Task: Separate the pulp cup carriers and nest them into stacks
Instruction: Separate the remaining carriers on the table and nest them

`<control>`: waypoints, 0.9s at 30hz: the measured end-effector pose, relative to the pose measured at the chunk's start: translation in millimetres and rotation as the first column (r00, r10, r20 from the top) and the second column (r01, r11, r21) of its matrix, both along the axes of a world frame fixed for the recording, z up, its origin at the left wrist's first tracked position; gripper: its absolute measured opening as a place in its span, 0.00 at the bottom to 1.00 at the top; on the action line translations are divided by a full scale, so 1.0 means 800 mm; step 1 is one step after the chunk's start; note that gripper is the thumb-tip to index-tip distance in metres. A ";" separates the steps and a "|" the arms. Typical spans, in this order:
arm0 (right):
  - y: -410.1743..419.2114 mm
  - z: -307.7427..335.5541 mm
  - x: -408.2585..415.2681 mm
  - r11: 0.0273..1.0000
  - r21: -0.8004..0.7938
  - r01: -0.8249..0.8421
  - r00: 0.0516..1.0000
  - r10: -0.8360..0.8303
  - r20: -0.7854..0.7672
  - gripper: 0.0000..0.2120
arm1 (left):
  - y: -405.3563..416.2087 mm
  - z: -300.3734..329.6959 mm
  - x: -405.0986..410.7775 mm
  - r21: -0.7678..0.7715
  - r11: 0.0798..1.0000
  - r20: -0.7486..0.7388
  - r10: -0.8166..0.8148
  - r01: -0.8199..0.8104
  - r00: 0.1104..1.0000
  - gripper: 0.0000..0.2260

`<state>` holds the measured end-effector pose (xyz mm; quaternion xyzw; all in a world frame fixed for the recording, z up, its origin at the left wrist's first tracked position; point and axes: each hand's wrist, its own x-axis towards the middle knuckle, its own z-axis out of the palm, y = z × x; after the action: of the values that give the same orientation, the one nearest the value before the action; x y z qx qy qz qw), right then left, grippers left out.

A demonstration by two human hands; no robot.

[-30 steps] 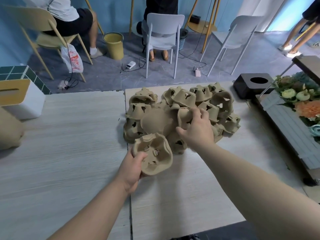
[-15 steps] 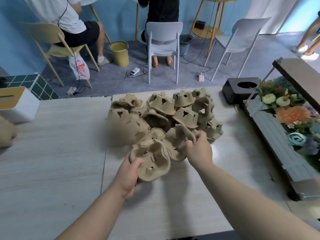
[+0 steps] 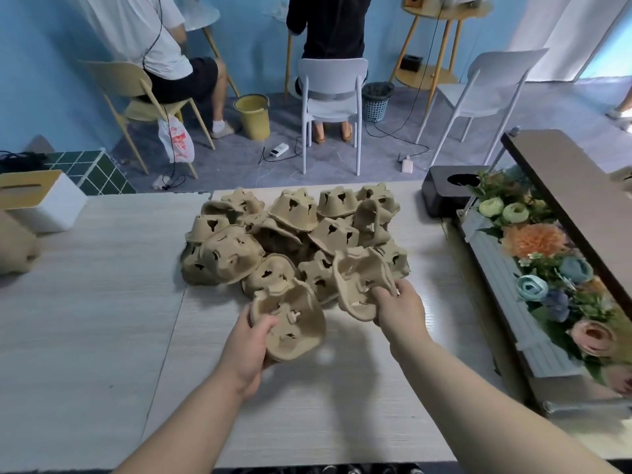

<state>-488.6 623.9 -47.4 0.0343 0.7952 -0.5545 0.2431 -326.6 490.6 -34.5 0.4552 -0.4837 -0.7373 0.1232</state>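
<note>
We see our left hand (image 3: 249,350) gripping one pulp cup carrier (image 3: 290,319) by its near edge, and our right hand (image 3: 400,307) pinching a second carrier (image 3: 359,282) beside it. Both are lifted just in front of the jumbled pile of carriers (image 3: 294,230) at the desk's (image 3: 102,302) far edge.

Left-edge brown bundle (image 3: 15,249) cropped and blurred; heap's (image 3: 294,234) lower carriers buried; both seated people headless at top edge.

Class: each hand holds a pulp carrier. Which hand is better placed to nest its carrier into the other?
Probably the right hand: its carrier is tilted, free to swing over; the left hand cradles its carrier open-side up.
</note>
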 end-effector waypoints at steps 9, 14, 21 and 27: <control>-0.004 0.019 0.031 0.962 -0.047 -0.269 0.962 0.267 -0.053 0.09 | 0.013 0.006 -0.011 0.017 0.998 -0.077 -0.057 0.058 0.995 0.09; -0.014 0.021 0.037 0.941 0.088 -0.328 0.931 0.338 -0.137 0.05 | -0.005 0.015 -0.016 0.033 0.995 -0.108 -0.090 0.094 0.990 0.10; -0.030 0.021 0.040 0.950 0.057 -0.308 0.919 0.312 -0.239 0.04 | -0.020 0.014 -0.020 0.079 0.988 -0.133 -0.124 0.135 0.983 0.10; -0.041 0.018 0.050 0.934 0.145 -0.327 0.885 0.357 -0.298 0.15 | -0.032 0.009 -0.021 0.105 0.980 -0.124 -0.157 0.170 0.980 0.12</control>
<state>-448.4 591.1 -32.8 -0.1858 0.8417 -0.4645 0.2031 -343.6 464.9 -27.1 0.3769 -0.4683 -0.7966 0.0635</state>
